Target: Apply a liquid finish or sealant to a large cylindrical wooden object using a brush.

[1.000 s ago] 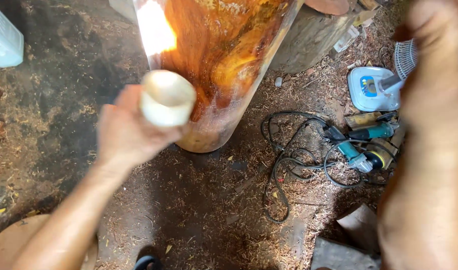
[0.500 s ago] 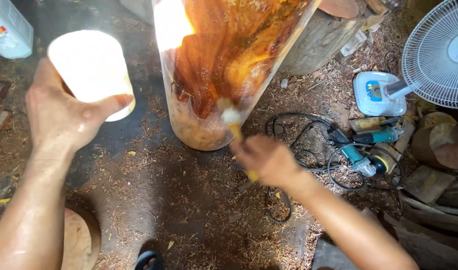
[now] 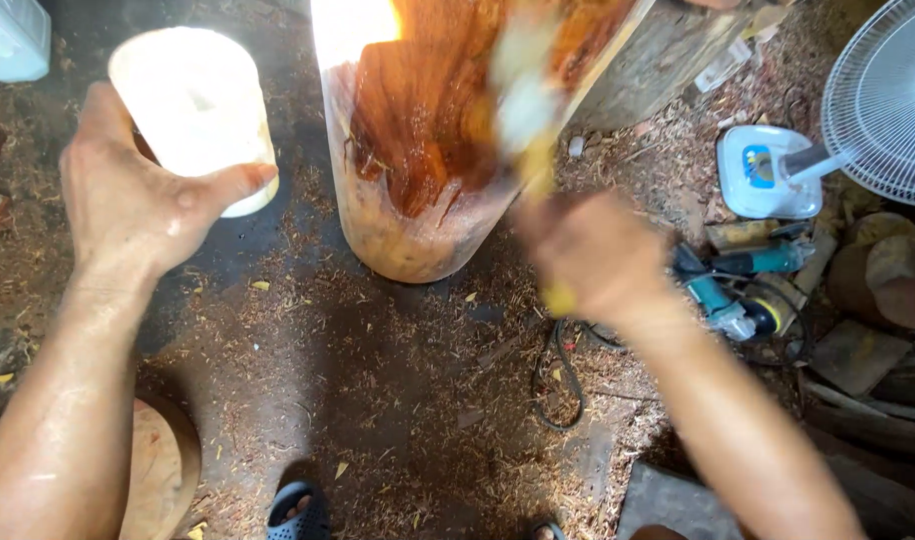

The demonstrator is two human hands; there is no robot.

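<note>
Wood slab [image 3: 427,130] stands upright at far centre on the sawdust floor, its upper face glossy orange-brown, the lower rim pale and seemingly uncoated. Left hand [image 3: 137,200] grasps a white cup [image 3: 192,110] to the left. Right hand [image 3: 592,255], blurred, clenches a yellow-handled brush [image 3: 532,130] against the slab's right edge.

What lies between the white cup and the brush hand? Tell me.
The glossy upright wood slab stands between the white cup and the right hand, in the head view.
</note>
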